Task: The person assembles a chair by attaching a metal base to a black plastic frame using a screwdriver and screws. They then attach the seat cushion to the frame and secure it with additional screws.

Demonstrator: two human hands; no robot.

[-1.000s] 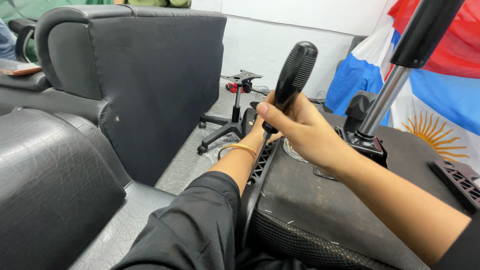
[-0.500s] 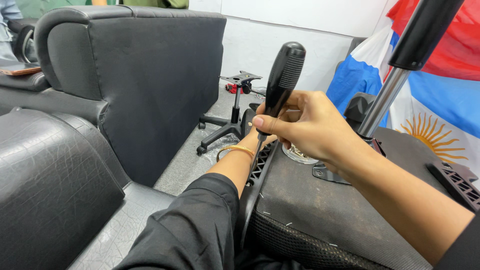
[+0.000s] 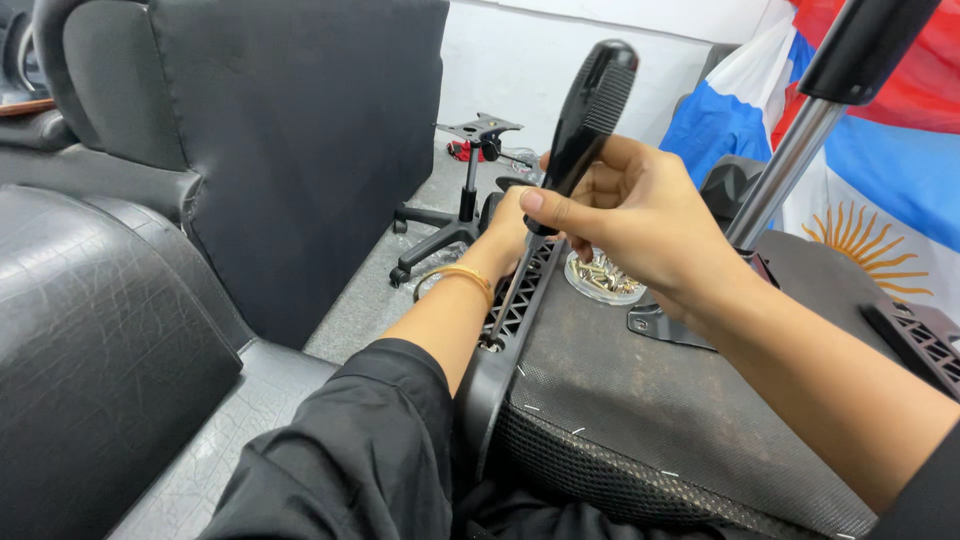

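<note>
While right hand (image 3: pixel 640 215) pinches screwdriver (image 3: pixel 585 120) handle, tip seats in chair-base (image 3: pixel 650 400) hole at 7 o'clock; left hand (image 3: pixel 510 225) grip hidden, cannot tell.

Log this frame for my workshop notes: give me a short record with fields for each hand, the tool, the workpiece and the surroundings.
right hand: right hand grips the black ribbed screwdriver handle
left hand: left hand, gold bangle at the wrist, lies against the seat's edge, partly hidden
tool: screwdriver's steel shaft slants down, tip in a hole of the black plastic frame
workpiece: upturned black mesh-edged chair seat with chrome gas cylinder
parts: small clear round dish of brass-coloured screws on the seat
surroundings: black leather chair back; black star chair base on the floor
</note>
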